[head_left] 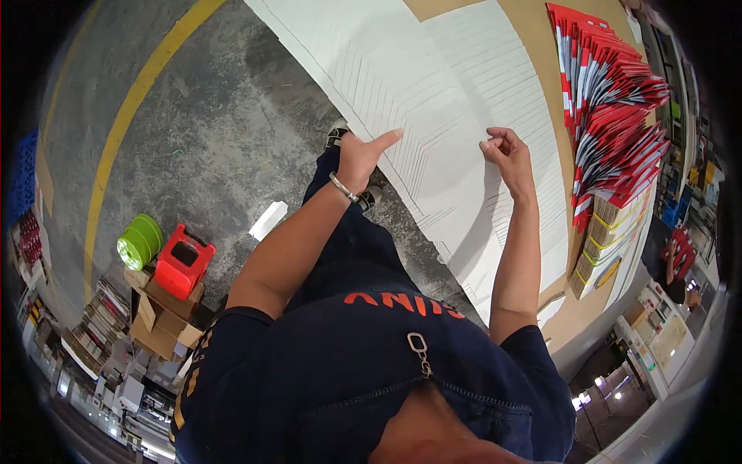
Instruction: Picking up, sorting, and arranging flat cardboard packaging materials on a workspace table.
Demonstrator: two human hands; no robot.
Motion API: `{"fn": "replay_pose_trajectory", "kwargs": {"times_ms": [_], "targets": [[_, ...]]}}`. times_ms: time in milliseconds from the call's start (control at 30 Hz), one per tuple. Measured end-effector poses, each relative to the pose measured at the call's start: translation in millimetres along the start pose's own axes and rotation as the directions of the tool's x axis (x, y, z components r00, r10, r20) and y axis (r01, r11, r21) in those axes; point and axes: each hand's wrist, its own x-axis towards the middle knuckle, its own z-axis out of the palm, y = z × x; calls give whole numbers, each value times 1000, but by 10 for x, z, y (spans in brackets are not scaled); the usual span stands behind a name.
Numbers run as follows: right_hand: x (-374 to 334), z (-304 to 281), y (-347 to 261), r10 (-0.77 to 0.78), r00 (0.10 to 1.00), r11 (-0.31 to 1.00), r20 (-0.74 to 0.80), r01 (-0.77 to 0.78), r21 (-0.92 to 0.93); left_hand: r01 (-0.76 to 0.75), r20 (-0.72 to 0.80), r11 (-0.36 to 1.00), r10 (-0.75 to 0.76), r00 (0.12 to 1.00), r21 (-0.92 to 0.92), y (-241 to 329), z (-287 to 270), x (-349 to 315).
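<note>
Your left hand (pixel 359 158) rests flat on the white die-cut sheet (pixel 456 147), grip released, forefinger pointing right. Your right hand (pixel 506 155) pinches the sheet's surface. The sheet lies on the tabletop (pixel 541 46), long axis running from upper left to lower right, beside red folders (pixel 614 108).
</note>
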Motion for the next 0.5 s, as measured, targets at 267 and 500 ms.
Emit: {"fn": "replay_pose_trajectory", "kwargs": {"times_ms": [267, 500], "targets": [[-36, -58, 90, 48, 998, 998, 38, -49, 39, -30, 25, 998, 32, 999, -52, -49, 16, 2], [-86, 63, 18, 43, 993, 994, -112, -32, 100, 22, 35, 998, -20, 999, -53, -137, -35, 11]]}}
